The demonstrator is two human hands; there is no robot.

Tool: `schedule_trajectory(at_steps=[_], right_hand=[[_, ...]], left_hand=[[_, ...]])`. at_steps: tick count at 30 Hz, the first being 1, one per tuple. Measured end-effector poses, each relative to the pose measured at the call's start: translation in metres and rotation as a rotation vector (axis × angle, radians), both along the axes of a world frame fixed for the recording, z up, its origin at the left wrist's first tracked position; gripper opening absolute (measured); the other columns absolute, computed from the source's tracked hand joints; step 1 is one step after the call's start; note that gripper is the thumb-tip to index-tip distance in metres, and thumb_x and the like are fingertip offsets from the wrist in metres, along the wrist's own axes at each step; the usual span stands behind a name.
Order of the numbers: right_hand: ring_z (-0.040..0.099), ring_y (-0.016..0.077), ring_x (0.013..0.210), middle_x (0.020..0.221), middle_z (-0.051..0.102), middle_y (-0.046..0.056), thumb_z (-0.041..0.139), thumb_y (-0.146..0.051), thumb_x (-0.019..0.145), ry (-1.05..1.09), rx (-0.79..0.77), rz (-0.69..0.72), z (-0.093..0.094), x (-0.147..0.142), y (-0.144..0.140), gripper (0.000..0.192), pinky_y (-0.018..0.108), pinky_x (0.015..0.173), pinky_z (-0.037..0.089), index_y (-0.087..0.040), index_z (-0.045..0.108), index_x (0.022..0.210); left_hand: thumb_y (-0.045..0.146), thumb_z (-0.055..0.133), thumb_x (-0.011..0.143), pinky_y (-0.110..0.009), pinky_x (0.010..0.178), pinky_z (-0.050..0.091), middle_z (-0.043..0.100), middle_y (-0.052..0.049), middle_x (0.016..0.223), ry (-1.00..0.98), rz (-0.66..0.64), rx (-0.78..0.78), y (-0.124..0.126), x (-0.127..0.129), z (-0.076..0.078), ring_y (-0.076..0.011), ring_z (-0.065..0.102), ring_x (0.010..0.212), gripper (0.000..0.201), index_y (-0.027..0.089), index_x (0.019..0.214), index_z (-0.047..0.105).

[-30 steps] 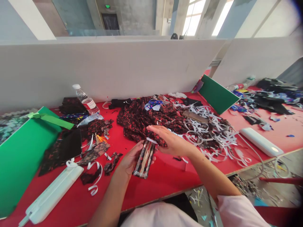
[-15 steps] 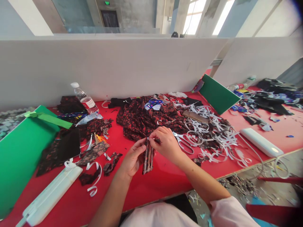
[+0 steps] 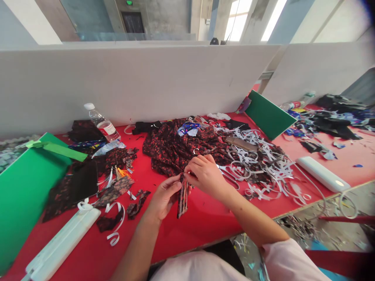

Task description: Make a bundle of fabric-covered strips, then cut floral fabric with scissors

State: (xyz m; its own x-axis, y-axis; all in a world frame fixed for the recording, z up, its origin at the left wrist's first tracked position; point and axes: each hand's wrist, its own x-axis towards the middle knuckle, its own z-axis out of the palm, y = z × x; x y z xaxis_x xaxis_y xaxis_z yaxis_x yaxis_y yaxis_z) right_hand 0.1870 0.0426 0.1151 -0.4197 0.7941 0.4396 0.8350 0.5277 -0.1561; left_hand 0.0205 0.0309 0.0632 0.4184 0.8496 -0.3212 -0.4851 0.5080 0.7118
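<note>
A narrow dark floral fabric strip (image 3: pixel 183 199) with pale stripes along it hangs over the red table's near half. My left hand (image 3: pixel 166 196) is closed on the strip's upper left side, thumb on top. At the strip's upper end, my right hand (image 3: pixel 205 175) pinches the cloth from the right, so the two hands nearly meet; exactly what lies between those fingertips is hidden. Just beyond them spreads a crumpled dark cloth with red flowers (image 3: pixel 164 146). White-handled scissors (image 3: pixel 231 175) lie right of my right hand, partly covered by it.
White tape curls (image 3: pixel 272 171) heap at the right with a brown flat bar (image 3: pixel 240 143). A plastic bottle (image 3: pixel 104 124) leans at the back left. Green boards (image 3: pixel 269 115) stand at both sides. Long white lamp-like bars (image 3: pixel 63 242) lie left and right; fabric scraps (image 3: pixel 115 190) lie left.
Both hands keep their hold on the strip, with only small finger shifts. The strip's lower end has turned slightly and looks narrower. The whole view has shifted a little.
</note>
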Motion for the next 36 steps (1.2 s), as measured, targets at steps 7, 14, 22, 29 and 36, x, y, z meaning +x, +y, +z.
schedule_trajectory(at_steps=[7,14,22,29,36], right_hand=[[0.051,0.0156,0.078,0.077,0.061,0.003,0.052,-0.024,0.085,-0.029,-0.012,0.017,0.001,0.001,0.004,0.015,0.032,0.075,0.026,-0.019,0.062,0.076],[0.050,0.0149,0.077,0.076,0.060,0.002,0.052,-0.023,0.084,-0.025,-0.020,0.050,0.000,0.002,0.007,0.014,0.031,0.074,0.026,-0.018,0.061,0.074],[0.051,0.0150,0.079,0.078,0.061,0.003,0.052,-0.024,0.085,-0.022,-0.040,0.066,-0.003,0.005,0.008,0.015,0.030,0.075,0.026,-0.018,0.061,0.076],[0.050,0.0150,0.079,0.077,0.060,0.003,0.052,-0.023,0.085,-0.020,-0.047,0.082,-0.005,0.007,0.010,0.014,0.030,0.077,0.026,-0.018,0.061,0.075],[0.050,0.0148,0.079,0.078,0.060,0.002,0.052,-0.021,0.083,0.006,-0.075,0.098,-0.004,0.007,0.010,0.011,0.029,0.075,0.027,-0.018,0.059,0.074]], left_hand=[[0.021,0.074,0.065,-0.031,0.074,0.049,0.071,-0.005,0.080,0.020,0.009,-0.013,0.000,0.000,0.000,-0.0185,0.068,0.072,0.032,0.017,0.095,0.065],[0.022,0.075,0.064,-0.031,0.073,0.049,0.071,-0.006,0.083,0.084,0.027,0.026,0.001,-0.001,-0.001,-0.0190,0.067,0.073,0.034,0.016,0.096,0.066],[0.023,0.073,0.065,-0.031,0.074,0.050,0.071,-0.007,0.083,0.090,0.008,0.042,0.001,0.000,-0.001,-0.0203,0.068,0.074,0.033,0.016,0.096,0.066],[0.025,0.072,0.067,-0.032,0.074,0.050,0.071,-0.008,0.083,0.096,-0.018,0.062,0.000,0.001,-0.001,-0.0202,0.068,0.074,0.031,0.016,0.096,0.067],[0.024,0.070,0.069,-0.031,0.073,0.049,0.071,-0.008,0.083,0.123,-0.025,0.107,0.000,-0.001,-0.003,-0.0197,0.067,0.074,0.029,0.016,0.097,0.068]])
